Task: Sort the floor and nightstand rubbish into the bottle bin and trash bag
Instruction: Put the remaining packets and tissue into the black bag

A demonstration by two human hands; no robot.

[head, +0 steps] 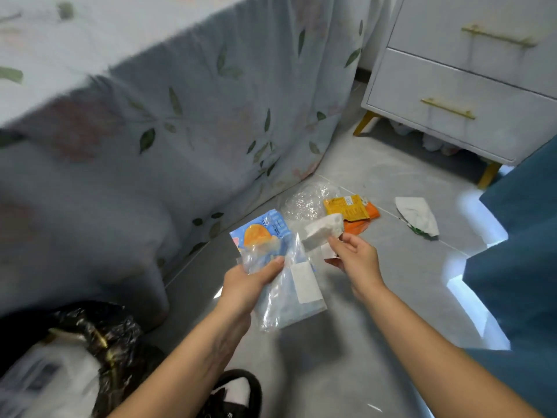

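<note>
Glossy grey tile floor (376, 297); hands pinch crinkly plastic wrappers (280, 267).

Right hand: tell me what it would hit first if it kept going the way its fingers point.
Probably the orange snack packet on the floor, just beyond the white wrapper that the right hand pinches. Its fingers point up-left in the picture; depth is unclear, so the clear plastic could come first.

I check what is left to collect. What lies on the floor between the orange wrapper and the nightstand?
In the head view, a torn white wrapper lies on the grey floor between the orange wrapper and the nightstand.
</note>
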